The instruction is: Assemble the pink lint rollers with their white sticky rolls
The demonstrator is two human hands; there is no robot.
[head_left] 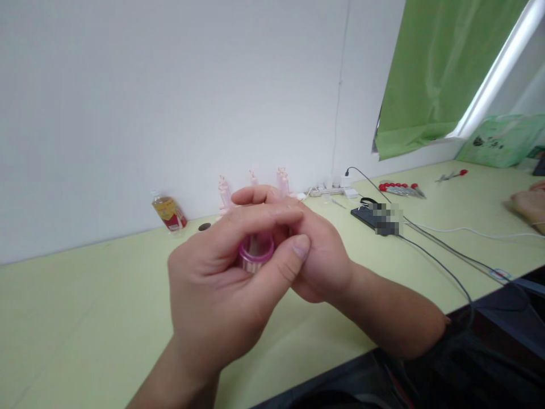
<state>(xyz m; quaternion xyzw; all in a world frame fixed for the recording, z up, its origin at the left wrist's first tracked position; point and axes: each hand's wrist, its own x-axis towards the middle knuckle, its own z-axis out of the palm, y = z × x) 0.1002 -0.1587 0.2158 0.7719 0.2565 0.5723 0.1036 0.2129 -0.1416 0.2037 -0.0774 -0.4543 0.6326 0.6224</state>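
Head view: left hand [221, 289] and right hand [317, 264] meet mid-frame, raised over near part of table [85, 318]. Pink ring [256, 251] pinched between left thumb and forefinger, fingers closed round it. Right fingers curled just behind ring; grip hidden, cannot tell. Far left by wall: bottle [169, 213]. Far right: phone [374, 218], another person's hand [528, 205].

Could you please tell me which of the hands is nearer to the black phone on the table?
Right. The right hand is left of the black phone; the left hand, pinching the pink ring, lies farther left beyond it.
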